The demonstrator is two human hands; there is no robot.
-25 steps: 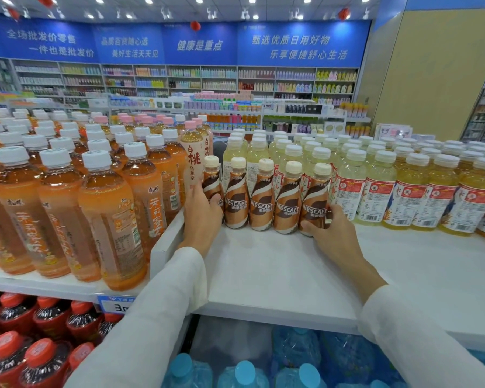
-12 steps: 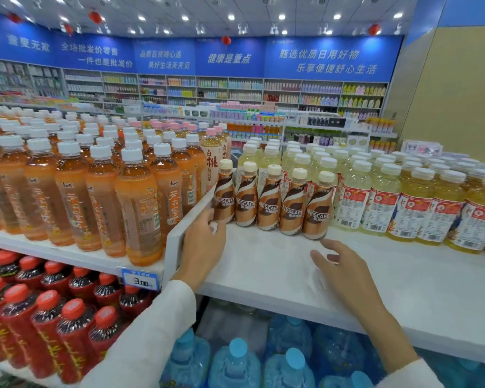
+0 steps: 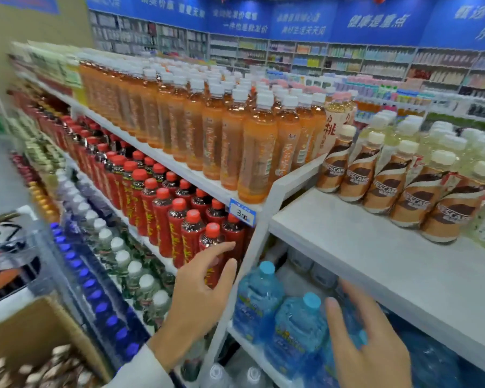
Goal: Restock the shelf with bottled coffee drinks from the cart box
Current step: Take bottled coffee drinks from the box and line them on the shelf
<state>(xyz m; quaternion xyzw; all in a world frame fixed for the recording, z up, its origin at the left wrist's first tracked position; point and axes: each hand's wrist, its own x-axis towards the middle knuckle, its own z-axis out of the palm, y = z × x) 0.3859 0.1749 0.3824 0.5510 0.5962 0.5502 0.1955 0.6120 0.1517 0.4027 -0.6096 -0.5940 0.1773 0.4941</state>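
Coffee bottles (image 3: 413,196) read NESCAFE; the price tag (image 3: 242,212) shows 3.

Brown-and-white swirled coffee bottles (image 3: 378,177)

White shelf (image 3: 361,256): five coffee bottles (image 3: 388,183) stand upright in a row, pale yellow bottles (image 3: 445,141) just behind them. Orange drink bottles (image 3: 252,155) fill the adjoining shelf (image 3: 207,187) at left.
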